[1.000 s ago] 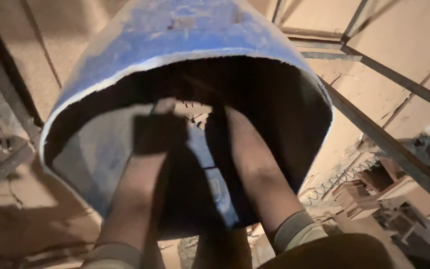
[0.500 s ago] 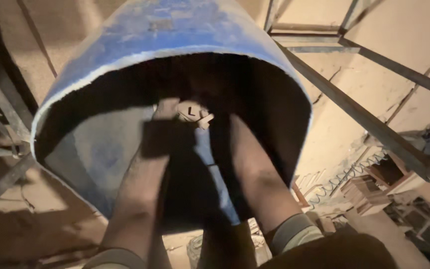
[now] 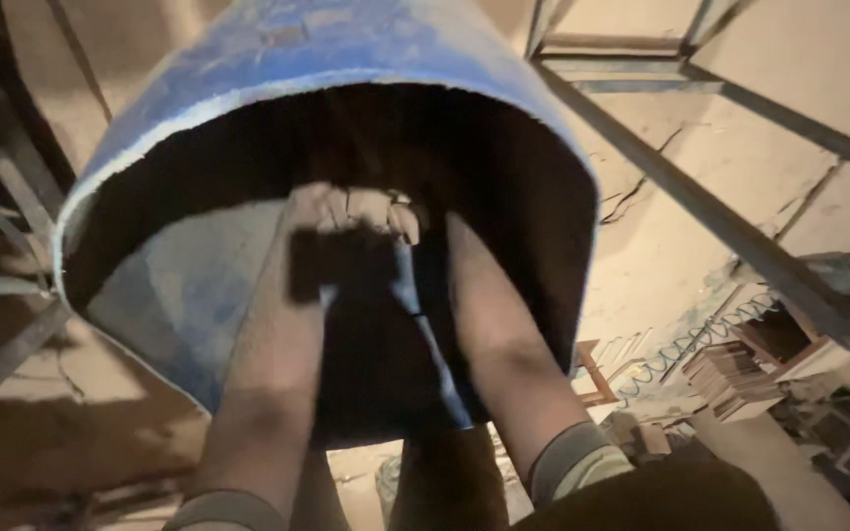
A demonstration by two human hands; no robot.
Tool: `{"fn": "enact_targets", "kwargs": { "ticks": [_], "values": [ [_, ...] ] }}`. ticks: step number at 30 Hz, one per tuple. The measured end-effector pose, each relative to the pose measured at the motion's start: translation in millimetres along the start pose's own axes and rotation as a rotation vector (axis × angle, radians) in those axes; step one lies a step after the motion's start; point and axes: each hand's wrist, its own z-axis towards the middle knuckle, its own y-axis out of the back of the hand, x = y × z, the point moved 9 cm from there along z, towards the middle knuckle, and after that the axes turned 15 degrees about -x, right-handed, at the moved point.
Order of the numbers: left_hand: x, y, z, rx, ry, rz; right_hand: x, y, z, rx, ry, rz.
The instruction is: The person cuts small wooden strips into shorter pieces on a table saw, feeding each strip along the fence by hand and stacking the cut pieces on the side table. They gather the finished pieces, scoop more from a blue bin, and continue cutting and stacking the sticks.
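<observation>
Both arms reach inside the big round blue barrel (image 3: 366, 59). Thin metal bars (image 3: 700, 206) stand beside the barrel. The left hand (image 3: 322, 221) has its fingers curled; the right hand's fingers are hidden in the dark.

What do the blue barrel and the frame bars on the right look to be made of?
The blue barrel looks like plastic: a thick, pale cut rim, a scuffed matte skin dusted white, and light glowing through its inner wall. The frame bars look like steel angle or flat bar, thin, straight and dark with a dull, possibly rusty finish. Both hands, left hand and right hand, reach inside the barrel; their grip is hidden in shadow.
</observation>
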Motion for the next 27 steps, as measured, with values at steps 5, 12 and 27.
{"fn": "enact_targets", "kwargs": {
  "ticks": [5, 12, 27],
  "values": [
    [2, 12, 15, -0.024, -0.010, -0.023, -7, -9, 1, 0.027, -0.028, 0.063],
    [-27, -12, 27, -0.002, -0.040, -0.020, 3, -16, -30, 0.204, -0.077, 0.144],
    [-63, -40, -20, 0.073, -0.002, 0.067, 47, -13, -125, 0.705, -0.350, 0.191]
  ]
}}
